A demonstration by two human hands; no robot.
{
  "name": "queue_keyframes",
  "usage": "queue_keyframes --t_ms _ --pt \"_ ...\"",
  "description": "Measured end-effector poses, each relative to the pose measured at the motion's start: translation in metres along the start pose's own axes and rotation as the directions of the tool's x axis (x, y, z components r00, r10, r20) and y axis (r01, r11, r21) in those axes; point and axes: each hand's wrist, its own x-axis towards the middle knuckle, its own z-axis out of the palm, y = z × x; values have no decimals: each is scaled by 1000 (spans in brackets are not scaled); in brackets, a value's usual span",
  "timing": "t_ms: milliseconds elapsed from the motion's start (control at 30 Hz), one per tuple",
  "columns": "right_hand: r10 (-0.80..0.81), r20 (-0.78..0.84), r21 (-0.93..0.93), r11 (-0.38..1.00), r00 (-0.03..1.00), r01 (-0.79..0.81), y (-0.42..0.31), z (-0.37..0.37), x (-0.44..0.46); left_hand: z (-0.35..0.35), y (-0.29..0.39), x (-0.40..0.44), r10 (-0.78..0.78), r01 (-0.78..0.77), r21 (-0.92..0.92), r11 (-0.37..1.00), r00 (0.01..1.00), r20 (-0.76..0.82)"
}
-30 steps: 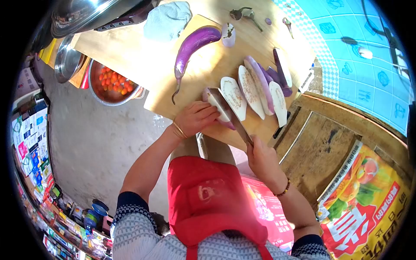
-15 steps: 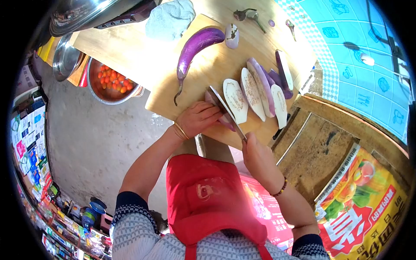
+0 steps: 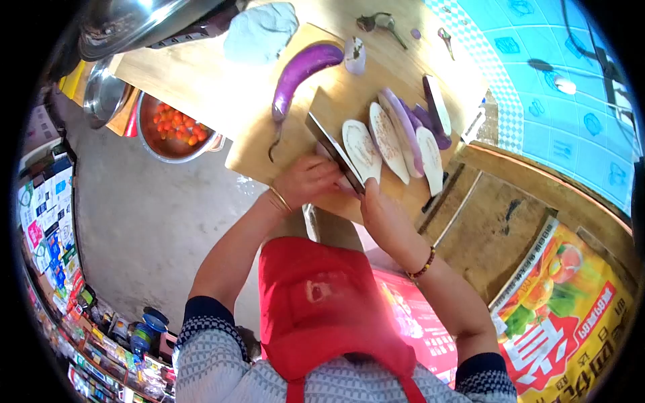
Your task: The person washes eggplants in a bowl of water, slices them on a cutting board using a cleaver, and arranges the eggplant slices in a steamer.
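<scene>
My right hand [image 3: 386,211] is wrapped around the handle of a kitchen knife [image 3: 330,144], whose blade points up and to the left over the cutting board [image 3: 259,151]. Beside the blade, the bent fingers of my left hand [image 3: 308,179] press on a piece of eggplant [image 3: 347,186], mostly hidden by hand and knife. Cut eggplant slices [image 3: 361,149] with pale, seeded faces lie just right of the blade. Farther up the board rests a whole purple eggplant [image 3: 299,72] with its stem, and an eggplant end piece [image 3: 355,56] sits next to its tip.
Cut stems [image 3: 381,25] lie at the table's far side, near a light blue cloth [image 3: 261,32]. Lower left of the table stands a metal pot [image 3: 141,127] holding small red tomatoes [image 3: 176,126]. A blue patterned cloth [image 3: 537,74] is at the right.
My right hand has moved left and up with the knife, and the blade now reaches farther toward the upper left. My left hand stays nearly in place on the eggplant piece.
</scene>
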Motion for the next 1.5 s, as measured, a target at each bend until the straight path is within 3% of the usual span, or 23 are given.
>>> queue_keyframes --t_ms 33,100,233,367,433,500,633,700,833,967,1000,1033,1100,1167,1233,1333,1367,1433,1500 --pt "15 11 -4 1000 1000 -15 3 2 -12 6 3 -4 16 -16 -3 1000 1000 0" --pt "-134 -250 43 988 959 149 10 4 -21 -1 1 3 16 -16 -11 1000 1000 -4" --pt "-60 -164 126 989 985 81 11 23 -12 -9 6 9 13 -15 -42 999 999 -41" --pt "-28 -169 78 996 985 42 26 52 2 -4 1 8 12 -13 -9 1000 999 -42" --pt "11 -161 52 999 987 -3 28 55 3 0 4 3 31 -33 31 999 997 65" --pt "-84 -297 182 973 951 142 28 51 1 -3 13 4 -6 5 9 1000 998 55" --pt "-72 -261 139 984 963 112 55 60 -32 -5 10 10 -50 49 60 997 999 15" --pt "183 -60 202 965 981 -167 67 63 -50 -4 12 12 -53 51 65 997 998 26" --pt "39 -245 262 965 969 28 99 52 -72 2 17 38 -170 168 85 982 985 16" --pt "193 -347 351 934 918 -64 78 31 -88 13 18 68 -245 246 41 968 969 -14" --pt "254 -348 388 915 902 -108 70 28 -86 14 15 70 -264 265 3 964 963 50" --pt "204 -389 400 916 898 -35 67 30 -83 7 3 68 -264 264 13 964 963 45" --pt "112 -409 435 896 906 86 57 33 -71 -21 -42 56 -14 40 169 985 989 -150" --pt "38 -391 407 903 920 135 57 41 -54 -84 -56 85 -214 163 434 886 974 70" --pt "-40 -388 363 912 921 192 56 40 -37 -110 -78 94 -132 -138 579 804 907 400" --pt "-22 -322 337 931 947 136 52 41 -29 -117 -92 99 -18 -281 474 834 845 534" --pt "-50 -424 315 928 904 199 53 43 -27 -120 -90 101 29 -337 409 848 800 599" --pt "-74 -514 298 919 855 259 49 43 -32 -113 -81 84 97 -389 453 802 834 544" --pt "110 -309 442 896 945 41 40 29 -41 -108 -60 64 -166 -269 521 810 747 644"
